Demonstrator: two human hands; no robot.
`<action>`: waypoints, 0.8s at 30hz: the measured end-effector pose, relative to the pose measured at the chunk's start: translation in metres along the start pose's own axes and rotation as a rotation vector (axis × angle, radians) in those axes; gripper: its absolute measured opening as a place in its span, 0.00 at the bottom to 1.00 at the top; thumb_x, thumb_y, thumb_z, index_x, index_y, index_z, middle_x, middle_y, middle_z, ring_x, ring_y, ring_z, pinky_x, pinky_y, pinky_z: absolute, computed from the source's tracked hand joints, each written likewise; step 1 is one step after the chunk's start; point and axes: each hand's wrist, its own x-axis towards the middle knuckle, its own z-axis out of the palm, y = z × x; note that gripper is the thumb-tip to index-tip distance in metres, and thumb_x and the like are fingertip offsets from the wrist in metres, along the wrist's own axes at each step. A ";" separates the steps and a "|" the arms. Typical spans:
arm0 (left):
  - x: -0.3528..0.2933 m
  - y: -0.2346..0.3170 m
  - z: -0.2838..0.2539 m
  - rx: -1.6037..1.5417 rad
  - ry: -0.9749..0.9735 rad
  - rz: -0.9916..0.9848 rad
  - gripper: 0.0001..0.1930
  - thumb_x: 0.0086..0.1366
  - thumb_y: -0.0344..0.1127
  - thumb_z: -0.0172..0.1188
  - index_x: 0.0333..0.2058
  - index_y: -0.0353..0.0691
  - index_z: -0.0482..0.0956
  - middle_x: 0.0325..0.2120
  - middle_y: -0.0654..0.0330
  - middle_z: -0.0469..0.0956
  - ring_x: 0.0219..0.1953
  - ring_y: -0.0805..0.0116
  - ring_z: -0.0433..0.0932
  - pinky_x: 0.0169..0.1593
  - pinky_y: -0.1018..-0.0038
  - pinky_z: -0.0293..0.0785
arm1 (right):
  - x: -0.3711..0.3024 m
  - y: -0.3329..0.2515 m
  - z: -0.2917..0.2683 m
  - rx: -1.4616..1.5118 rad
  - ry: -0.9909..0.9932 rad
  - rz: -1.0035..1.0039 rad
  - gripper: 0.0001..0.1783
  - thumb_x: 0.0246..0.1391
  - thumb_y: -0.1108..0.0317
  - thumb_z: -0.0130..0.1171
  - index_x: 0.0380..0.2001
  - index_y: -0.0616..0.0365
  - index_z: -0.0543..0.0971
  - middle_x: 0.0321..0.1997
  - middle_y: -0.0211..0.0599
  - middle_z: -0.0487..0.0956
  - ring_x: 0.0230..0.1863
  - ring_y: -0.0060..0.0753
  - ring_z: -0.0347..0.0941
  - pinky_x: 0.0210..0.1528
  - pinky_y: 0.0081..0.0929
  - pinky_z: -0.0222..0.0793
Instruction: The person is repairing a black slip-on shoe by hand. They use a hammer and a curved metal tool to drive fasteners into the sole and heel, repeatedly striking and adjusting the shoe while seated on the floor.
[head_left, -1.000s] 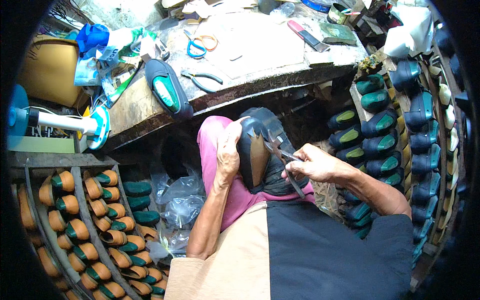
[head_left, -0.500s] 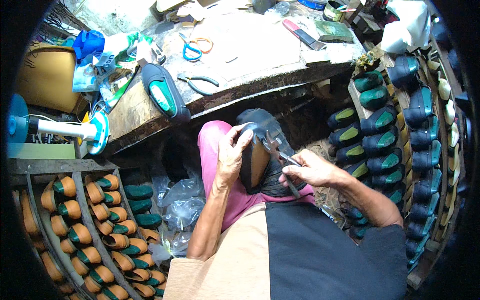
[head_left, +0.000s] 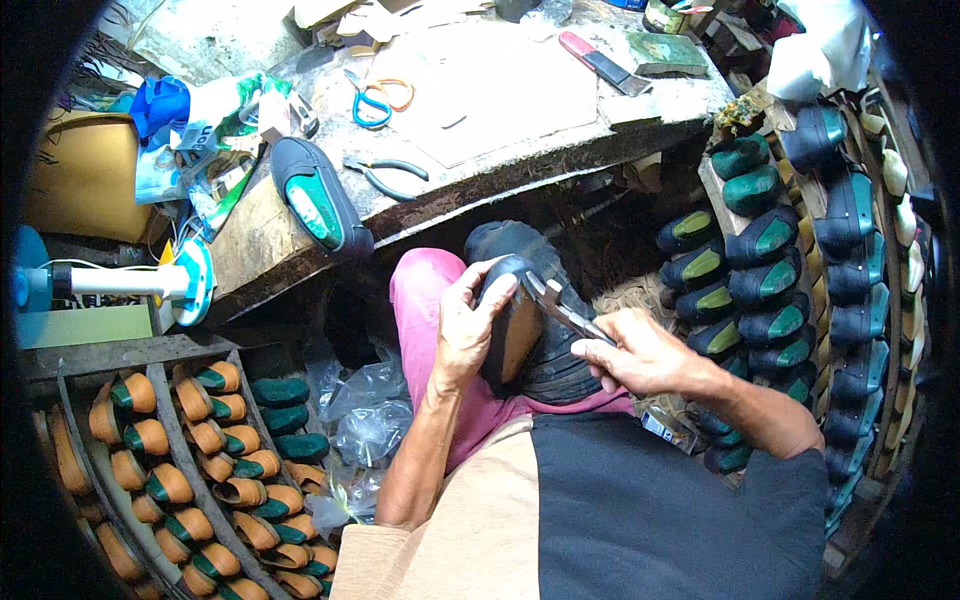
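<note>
Over my lap, my left hand (head_left: 466,325) is closed round the end of a dark shoe (head_left: 520,338) whose tan underside faces up. Its thumb presses on the dark upper's edge. My right hand (head_left: 645,352) is wrapped round the handles of metal pliers (head_left: 562,308), and the jaws meet the shoe's edge beside my left fingertips. Whether the jaws have bitten onto the material is too small to tell. A dark cloth (head_left: 560,365) covers the knee under the shoe.
On the workbench (head_left: 480,150) lie a finished-looking shoe (head_left: 318,195), black-handled pliers (head_left: 385,178), scissors (head_left: 375,102) and a red-handled knife (head_left: 600,62). Racks hold tan shoes (head_left: 145,437) at left and dark shoes (head_left: 760,280) at right. Plastic bags (head_left: 372,430) lie beside my left leg.
The pliers' handles, spread apart before, are now drawn together in my right hand. The jaws have settled closer along the shoe's edge. My left hand keeps its hold.
</note>
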 end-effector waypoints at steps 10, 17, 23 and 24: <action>0.005 0.007 0.002 -0.017 -0.146 -0.053 0.19 0.78 0.34 0.73 0.63 0.38 0.86 0.47 0.69 0.87 0.47 0.80 0.81 0.55 0.77 0.78 | 0.026 0.030 0.142 0.336 0.542 -0.174 0.20 0.78 0.64 0.65 0.31 0.64 0.77 0.20 0.51 0.76 0.20 0.47 0.77 0.28 0.47 0.69; 0.003 0.003 -0.013 -0.034 -0.126 0.019 0.22 0.78 0.34 0.73 0.66 0.38 0.85 0.55 0.65 0.87 0.54 0.76 0.82 0.62 0.75 0.77 | 0.042 0.028 0.153 0.222 0.645 -0.309 0.20 0.77 0.66 0.67 0.29 0.64 0.76 0.20 0.43 0.75 0.23 0.37 0.71 0.28 0.44 0.66; 0.005 -0.015 -0.021 0.155 -0.054 0.265 0.17 0.81 0.31 0.66 0.64 0.39 0.86 0.55 0.60 0.88 0.56 0.70 0.84 0.64 0.70 0.78 | 0.057 0.028 0.153 0.204 0.595 -0.320 0.19 0.77 0.64 0.66 0.32 0.65 0.78 0.22 0.54 0.79 0.24 0.57 0.82 0.30 0.50 0.71; 0.008 -0.019 -0.021 0.196 -0.052 0.311 0.16 0.81 0.31 0.66 0.64 0.39 0.86 0.53 0.60 0.88 0.54 0.70 0.84 0.61 0.71 0.78 | 0.058 0.029 0.153 0.207 0.592 -0.323 0.19 0.77 0.64 0.66 0.32 0.65 0.78 0.22 0.54 0.80 0.24 0.57 0.82 0.30 0.50 0.71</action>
